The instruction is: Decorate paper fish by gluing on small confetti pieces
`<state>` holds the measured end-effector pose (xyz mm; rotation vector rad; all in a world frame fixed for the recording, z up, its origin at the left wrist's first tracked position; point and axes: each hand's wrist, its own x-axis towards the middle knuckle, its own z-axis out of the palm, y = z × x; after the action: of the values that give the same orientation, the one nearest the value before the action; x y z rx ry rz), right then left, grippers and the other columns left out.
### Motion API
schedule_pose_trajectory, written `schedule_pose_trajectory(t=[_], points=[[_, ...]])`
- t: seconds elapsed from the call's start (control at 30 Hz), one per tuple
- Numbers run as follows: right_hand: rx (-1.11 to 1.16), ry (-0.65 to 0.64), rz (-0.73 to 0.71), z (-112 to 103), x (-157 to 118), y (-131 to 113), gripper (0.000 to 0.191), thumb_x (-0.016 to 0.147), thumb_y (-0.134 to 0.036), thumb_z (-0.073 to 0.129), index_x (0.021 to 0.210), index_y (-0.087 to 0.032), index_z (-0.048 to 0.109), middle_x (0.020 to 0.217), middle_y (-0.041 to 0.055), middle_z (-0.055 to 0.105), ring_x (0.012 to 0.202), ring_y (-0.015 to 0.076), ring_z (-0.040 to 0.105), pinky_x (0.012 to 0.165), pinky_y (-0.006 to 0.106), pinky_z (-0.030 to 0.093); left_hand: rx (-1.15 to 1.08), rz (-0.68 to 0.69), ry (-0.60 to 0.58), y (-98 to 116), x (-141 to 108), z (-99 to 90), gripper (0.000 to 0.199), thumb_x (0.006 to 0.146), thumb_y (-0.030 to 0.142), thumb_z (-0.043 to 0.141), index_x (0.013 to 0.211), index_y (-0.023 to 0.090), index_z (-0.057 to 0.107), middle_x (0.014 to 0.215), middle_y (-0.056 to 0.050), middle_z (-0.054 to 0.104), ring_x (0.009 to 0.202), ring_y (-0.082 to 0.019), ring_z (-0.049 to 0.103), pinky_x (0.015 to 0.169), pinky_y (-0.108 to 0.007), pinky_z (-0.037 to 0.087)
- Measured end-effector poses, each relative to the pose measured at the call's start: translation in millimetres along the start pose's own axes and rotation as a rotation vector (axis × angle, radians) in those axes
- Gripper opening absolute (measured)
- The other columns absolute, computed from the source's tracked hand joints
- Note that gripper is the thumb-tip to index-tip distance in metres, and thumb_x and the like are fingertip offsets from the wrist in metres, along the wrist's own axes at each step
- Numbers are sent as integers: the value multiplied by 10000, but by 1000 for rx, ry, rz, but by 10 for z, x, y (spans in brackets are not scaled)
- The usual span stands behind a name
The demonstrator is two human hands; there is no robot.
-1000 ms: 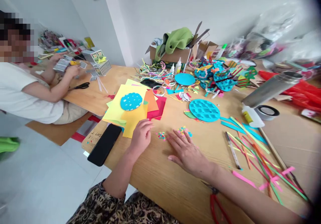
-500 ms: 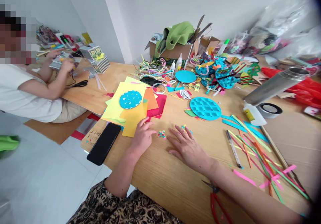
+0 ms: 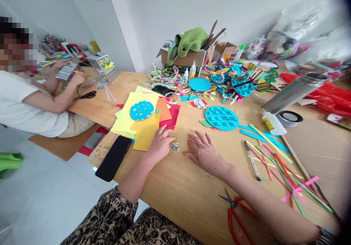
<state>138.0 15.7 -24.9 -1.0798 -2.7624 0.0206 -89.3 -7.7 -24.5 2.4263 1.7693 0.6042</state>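
Note:
Between my two hands lies a small pile of coloured paper bits [image 3: 175, 147] on the wooden table [image 3: 175, 179]. My left hand [image 3: 160, 142] rests just left of the pile, its fingers apart, below the yellow sheet [image 3: 146, 131] and red sheet [image 3: 170, 117]. To the right of the pile, my right hand [image 3: 204, 151] is spread palm down on the table, with a few tiny bits showing at its fingertips. A blue oval with folded pockets [image 3: 221, 118] lies beyond my right hand. A blue oval with pale specks [image 3: 142, 110] sits on the stacked paper.
Red-handled scissors [image 3: 233, 203] lie open near my right forearm. A black phone [image 3: 113, 158] is at the left edge. Paper strips [image 3: 276, 164], a pen [image 3: 252, 161], a glue bottle [image 3: 274, 122] and a steel flask [image 3: 294, 91] are rightward. Another person's arm [image 3: 52, 100] is at far left.
My right hand has shifted slightly left, and the bits that showed beyond its fingers are now mostly hidden. The small pile looks more compact. The view has moved slightly.

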Motion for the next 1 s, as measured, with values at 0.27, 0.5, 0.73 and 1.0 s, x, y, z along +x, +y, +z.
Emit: schedule_pose_trajectory(t=[0.27,0.5,0.73,1.0], points=[[79,1,54,-35,-10,87,368,941,-310,488,1217,-121,643,1395,138,544,1372,357,370,1097,597,327,-187,28,-31,-19,215,133,476,740,-94,488,1017,191,750,1248,-96,631,1318,-282,420,1090,-494,416],[60,-11,49,-51,84,53,405,933,-177,417,1291,-134,603,1408,138,530,1364,364,371,1085,607,324,-226,55,79,-42,156,141,475,747,-91,482,984,216,755,1282,-68,610,1358,-290,377,1086,-519,417],[-2,-52,-26,2,277,-16,480,895,-105,428,1339,-213,572,1444,145,484,1407,364,303,1090,642,262,-197,29,260,-135,143,118,497,749,-89,477,1004,248,739,1232,-54,632,1345,-270,407,1067,-554,427],[58,28,38,-13,102,25,408,958,-258,416,1306,-114,571,1387,149,546,1354,338,391,1089,570,328,-275,-68,473,-301,153,107,376,807,-27,486,977,210,724,1052,-57,711,1142,-216,576,1008,-446,488]])
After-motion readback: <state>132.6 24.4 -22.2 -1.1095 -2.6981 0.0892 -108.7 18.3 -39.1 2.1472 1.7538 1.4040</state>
